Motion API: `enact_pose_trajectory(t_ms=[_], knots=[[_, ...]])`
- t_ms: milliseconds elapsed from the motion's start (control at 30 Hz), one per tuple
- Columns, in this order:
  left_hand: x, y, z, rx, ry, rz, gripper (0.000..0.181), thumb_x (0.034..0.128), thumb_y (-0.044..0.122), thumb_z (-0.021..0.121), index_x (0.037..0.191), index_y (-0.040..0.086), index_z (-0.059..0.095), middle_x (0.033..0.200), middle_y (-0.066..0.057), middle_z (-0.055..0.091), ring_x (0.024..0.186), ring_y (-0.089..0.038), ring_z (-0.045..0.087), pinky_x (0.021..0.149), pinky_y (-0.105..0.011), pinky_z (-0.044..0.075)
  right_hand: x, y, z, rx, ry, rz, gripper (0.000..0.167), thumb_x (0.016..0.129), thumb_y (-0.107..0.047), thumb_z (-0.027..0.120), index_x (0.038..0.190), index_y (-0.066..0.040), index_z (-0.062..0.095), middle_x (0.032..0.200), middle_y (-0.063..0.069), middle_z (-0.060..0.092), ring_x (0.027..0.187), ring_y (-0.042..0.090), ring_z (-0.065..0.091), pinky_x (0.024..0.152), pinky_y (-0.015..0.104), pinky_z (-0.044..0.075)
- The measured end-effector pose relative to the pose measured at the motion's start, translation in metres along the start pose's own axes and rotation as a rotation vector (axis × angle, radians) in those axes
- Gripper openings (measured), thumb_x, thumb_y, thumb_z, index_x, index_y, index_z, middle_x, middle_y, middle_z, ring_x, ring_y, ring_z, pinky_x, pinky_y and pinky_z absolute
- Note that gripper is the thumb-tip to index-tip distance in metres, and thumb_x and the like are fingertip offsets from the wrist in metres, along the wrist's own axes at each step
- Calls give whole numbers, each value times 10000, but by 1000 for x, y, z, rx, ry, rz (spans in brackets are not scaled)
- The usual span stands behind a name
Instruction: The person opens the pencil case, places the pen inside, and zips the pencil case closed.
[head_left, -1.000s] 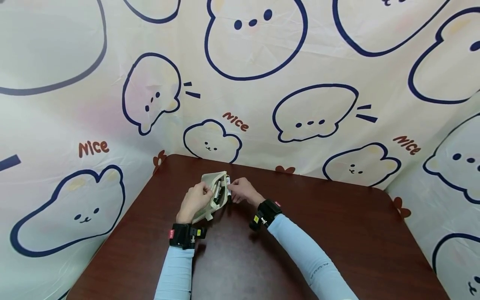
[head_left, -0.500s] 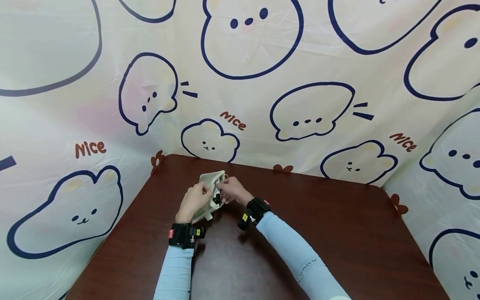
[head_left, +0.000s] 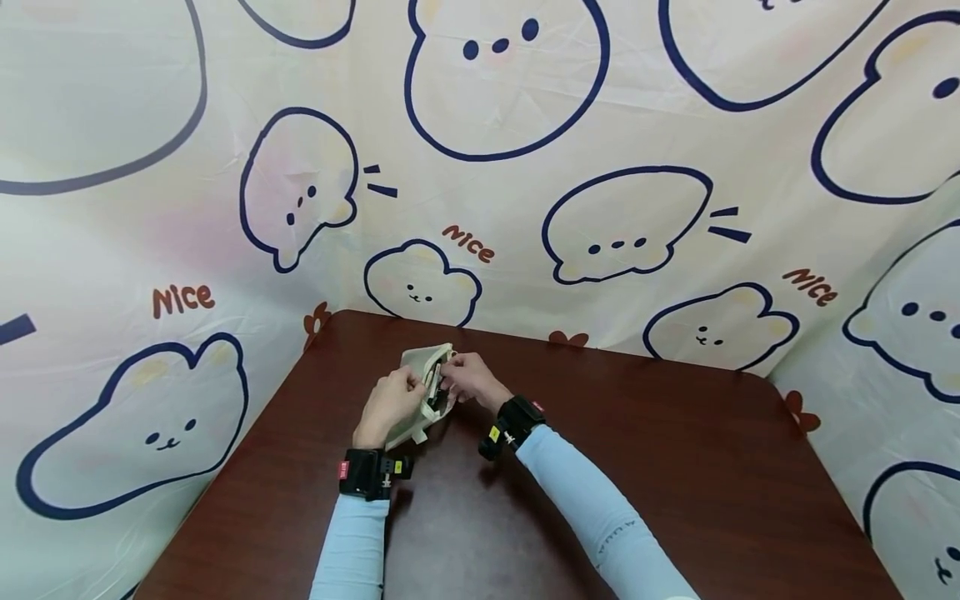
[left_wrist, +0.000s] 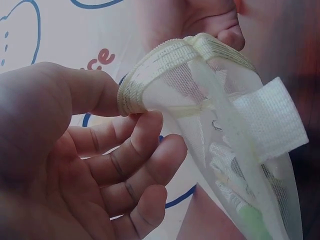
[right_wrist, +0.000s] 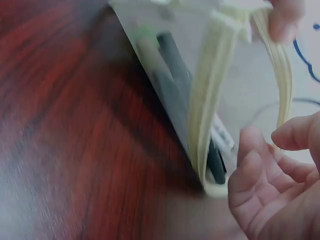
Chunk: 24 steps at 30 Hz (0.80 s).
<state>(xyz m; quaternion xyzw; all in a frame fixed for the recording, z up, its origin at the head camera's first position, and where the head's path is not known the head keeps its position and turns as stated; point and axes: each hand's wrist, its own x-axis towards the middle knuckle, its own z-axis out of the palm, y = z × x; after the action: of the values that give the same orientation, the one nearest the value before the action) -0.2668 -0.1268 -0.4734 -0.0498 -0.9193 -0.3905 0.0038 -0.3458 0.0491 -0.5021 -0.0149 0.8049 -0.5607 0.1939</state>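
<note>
A cream mesh pencil pouch (head_left: 417,359) with its zipper undone is on the far left part of the table, its mouth toward the right. My left hand (head_left: 389,404) pinches the zipper edge (left_wrist: 134,85) between thumb and forefinger, other fingers loosely bent. At the mouth is my right hand (head_left: 472,380); thumb and fingertips are slightly apart, with nothing seen gripped between them. Through the mesh show dark pens (right_wrist: 172,55) and something green (right_wrist: 147,35). Just inside the mouth, beside the right fingertips, lies a white-labelled marker (right_wrist: 222,134) with a dark end (right_wrist: 216,165).
The dark brown wooden table (head_left: 600,467) stretches to the right and toward me. A pale cloth (head_left: 510,208) printed with cartoon outlines hangs behind the table and along both sides.
My right hand has moved left from beside the pouch to its mouth. The white-and-black marker it held has gone inside, and the fingers have let go. The left hand keeps its hold.
</note>
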Motion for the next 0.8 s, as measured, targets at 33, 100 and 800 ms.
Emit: enact_pose_trajectory(t_ms=[33, 100, 800], knots=[[1, 0, 1, 7, 1, 2, 105, 934, 193, 549, 899, 106, 595, 742, -40, 590, 601, -163, 530, 532, -279, 398, 2, 1, -2, 13, 19, -5, 258, 983, -217, 526, 1124, -30, 633, 853, 108, 681, 563, 140, 583, 498, 251, 455], [1, 1, 2, 17, 0, -1, 101, 930, 194, 550, 886, 117, 597, 743, -36, 595, 604, -164, 533, 545, -283, 399, 6, 5, -7, 18, 63, -23, 258, 980, -210, 528, 1130, -25, 625, 915, 142, 679, 624, 178, 613, 517, 257, 475], [2, -1, 26, 4, -86, -2, 131, 906, 164, 545, 778, 138, 533, 696, 1, 506, 586, -152, 450, 554, -282, 336, 37, 31, -27, -189, 177, -89, 182, 966, -206, 579, 1077, -70, 626, 966, 148, 653, 757, 203, 634, 605, 300, 536]])
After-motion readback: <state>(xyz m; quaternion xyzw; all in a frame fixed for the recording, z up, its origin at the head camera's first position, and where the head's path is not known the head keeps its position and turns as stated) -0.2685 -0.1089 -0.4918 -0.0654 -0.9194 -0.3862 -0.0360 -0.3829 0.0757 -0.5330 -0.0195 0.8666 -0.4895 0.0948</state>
